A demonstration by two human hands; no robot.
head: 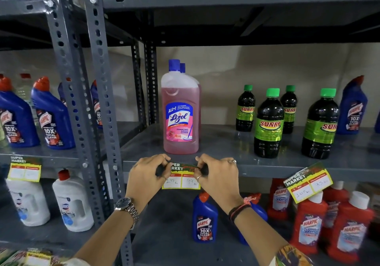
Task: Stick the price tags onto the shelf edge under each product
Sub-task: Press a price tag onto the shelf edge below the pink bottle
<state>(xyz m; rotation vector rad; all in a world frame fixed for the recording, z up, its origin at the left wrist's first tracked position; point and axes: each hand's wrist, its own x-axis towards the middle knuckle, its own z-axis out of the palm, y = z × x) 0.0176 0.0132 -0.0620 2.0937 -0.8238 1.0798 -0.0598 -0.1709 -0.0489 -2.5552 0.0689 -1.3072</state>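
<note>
A green and yellow price tag (181, 177) with two white price boxes lies against the grey shelf edge (267, 170), directly under a pink Lizol bottle (180, 109). My left hand (147, 174) pinches the tag's upper left corner. My right hand (218, 173) pinches its upper right corner. A second tag (308, 182) hangs tilted on the same shelf edge to the right, below the dark Sunny bottles (268, 123). A third tag (24, 170) is stuck on the left rack's shelf edge under blue Harpic bottles (51, 115).
Grey perforated uprights (98, 101) separate the two racks. The lower shelf holds a blue Harpic bottle (204, 218), red Harpic bottles (310, 224) and white bottles (72, 202). More printed tags (30, 257) lie at the bottom left corner.
</note>
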